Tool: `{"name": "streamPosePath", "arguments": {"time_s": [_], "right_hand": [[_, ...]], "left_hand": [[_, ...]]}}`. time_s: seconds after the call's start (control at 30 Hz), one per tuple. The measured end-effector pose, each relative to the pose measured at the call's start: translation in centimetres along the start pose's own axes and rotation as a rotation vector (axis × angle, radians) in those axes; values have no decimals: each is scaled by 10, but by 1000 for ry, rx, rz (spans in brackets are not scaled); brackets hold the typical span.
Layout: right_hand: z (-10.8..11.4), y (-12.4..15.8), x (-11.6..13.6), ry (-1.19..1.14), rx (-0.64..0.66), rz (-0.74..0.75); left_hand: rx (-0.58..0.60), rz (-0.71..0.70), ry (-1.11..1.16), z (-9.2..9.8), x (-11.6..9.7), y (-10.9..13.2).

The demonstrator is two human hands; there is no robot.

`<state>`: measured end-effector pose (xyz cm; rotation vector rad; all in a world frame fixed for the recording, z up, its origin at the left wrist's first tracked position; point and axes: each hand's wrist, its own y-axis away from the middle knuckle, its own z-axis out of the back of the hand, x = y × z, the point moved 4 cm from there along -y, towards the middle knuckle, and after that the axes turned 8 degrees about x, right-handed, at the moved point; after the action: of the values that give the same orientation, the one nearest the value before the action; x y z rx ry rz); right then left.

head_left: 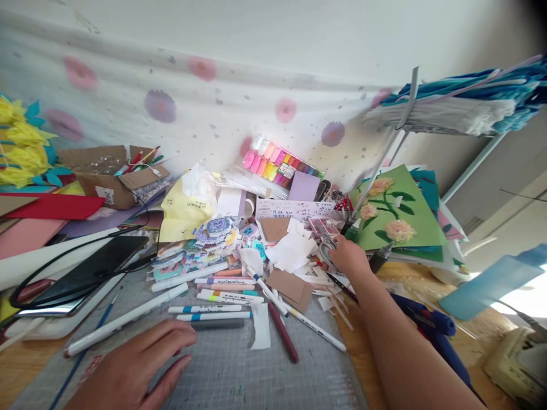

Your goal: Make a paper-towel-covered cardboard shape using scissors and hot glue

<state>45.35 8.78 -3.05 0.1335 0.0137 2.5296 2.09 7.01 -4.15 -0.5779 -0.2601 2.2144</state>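
Observation:
My left hand (147,361) hovers or rests low over the grey cutting mat (213,370), fingers together and thumb apart, holding nothing. Just beyond its fingertips lie capped white markers with blue ends (213,316). My right hand (349,256) reaches to the right side of the pile, its fingers curled at a shiny grey item (328,246) whose kind I cannot make out. White paper scraps (290,250) lie beside that hand. A dark red marker (282,333) and brown card pieces (290,289) lie between my two hands.
Cut-out stickers (213,233) are heaped mid-table. A phone (92,273) with a black cable lies left, before a cardboard box (106,182). Coloured clay (277,165) leans at the back. At right are green card with paper flowers (397,216) and a blue glue gun (427,319).

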Motion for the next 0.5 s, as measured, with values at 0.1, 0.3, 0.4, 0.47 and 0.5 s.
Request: {"name": "streamPosePath", "arguments": {"time_s": [0.1,0.3,0.4,0.47,0.5], "right_hand": [[-2,0,-2,15,-33,22],[4,17,25,-37,-119,333],[-2,29,51,-123,-49,634],[-5,32,58,-207,-19,743],[-5,32,58,-260,-19,762]], "left_hand": [[-2,-4,11,0,0,0],[12,-1,36,1,-3,-2],[13,5,37,2,-5,-3],[14,5,28,4,-5,-4],[14,1,18,5,-5,-5]]}}
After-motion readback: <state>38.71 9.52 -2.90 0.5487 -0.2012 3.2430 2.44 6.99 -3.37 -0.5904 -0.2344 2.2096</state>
